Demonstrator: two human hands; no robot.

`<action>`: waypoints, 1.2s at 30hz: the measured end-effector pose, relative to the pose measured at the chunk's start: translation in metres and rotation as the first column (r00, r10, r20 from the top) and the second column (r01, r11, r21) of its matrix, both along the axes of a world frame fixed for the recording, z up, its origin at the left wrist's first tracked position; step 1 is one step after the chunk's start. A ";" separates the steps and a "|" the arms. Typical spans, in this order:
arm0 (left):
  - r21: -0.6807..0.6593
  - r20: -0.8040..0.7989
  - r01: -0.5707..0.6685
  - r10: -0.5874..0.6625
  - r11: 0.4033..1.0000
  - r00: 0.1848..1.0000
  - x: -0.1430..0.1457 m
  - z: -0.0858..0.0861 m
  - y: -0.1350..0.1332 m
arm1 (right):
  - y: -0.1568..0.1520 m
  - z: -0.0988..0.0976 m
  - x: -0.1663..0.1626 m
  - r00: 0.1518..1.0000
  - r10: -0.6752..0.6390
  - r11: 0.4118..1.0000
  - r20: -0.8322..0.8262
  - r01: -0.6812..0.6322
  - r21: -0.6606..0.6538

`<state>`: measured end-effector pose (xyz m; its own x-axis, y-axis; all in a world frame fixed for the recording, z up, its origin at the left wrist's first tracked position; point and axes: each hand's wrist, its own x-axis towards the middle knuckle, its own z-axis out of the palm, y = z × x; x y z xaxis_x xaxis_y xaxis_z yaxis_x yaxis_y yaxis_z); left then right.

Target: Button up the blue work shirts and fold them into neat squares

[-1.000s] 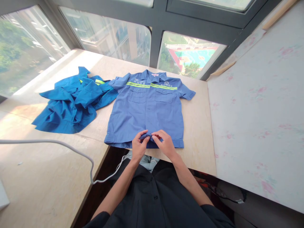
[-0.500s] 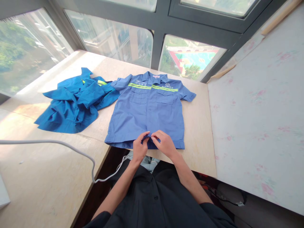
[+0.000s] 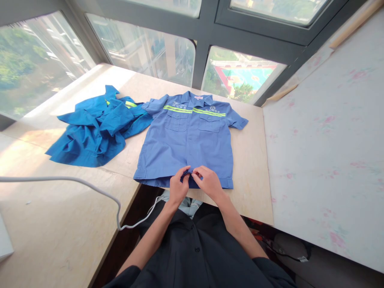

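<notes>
A blue short-sleeved work shirt lies front side up, collar toward the window, with yellow-green stripes across the chest. At the middle of its bottom hem, my left hand pinches the front edge between thumb and fingers. Close beside it, my right hand pinches the same edge from the other side. The hem is lifted a little there, and the inside of the shirt shows beneath. Whatever small part sits between the fingertips is hidden. Left of the shirt lies a crumpled, brighter blue garment, partly against its sleeve.
The pale tabletop meets a floral-patterned wall panel on the right. Grey-framed windows stand behind. A white cable crosses the left part and hangs over the edge. A white object sits at far left.
Both hands keep their pinch at the hem with hardly any movement. The whole view has shifted very slightly.
</notes>
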<state>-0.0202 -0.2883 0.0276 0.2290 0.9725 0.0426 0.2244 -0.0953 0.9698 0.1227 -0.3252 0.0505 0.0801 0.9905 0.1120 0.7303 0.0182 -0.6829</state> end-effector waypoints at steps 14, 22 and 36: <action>-0.149 0.049 -0.126 0.135 0.981 0.990 0.003 -0.003 -0.005 | 0.001 0.000 0.007 0.999 0.007 1.000 -0.035 -0.006 0.026; -0.190 0.107 -0.229 0.252 0.955 0.962 0.000 -0.003 -0.023 | 0.001 0.002 0.000 0.997 -0.060 0.996 -0.057 0.064 0.061; -0.397 0.185 -0.093 0.179 0.913 0.966 0.000 0.000 -0.012 | -0.001 0.000 -0.009 0.997 -0.015 0.999 -0.078 0.018 0.041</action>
<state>-0.0201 -0.3005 0.0273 0.1204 0.9446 -0.3054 -0.0068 0.3084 0.9512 0.1141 -0.3258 0.0502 0.1066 0.9835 0.1461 0.6755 0.0362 -0.7364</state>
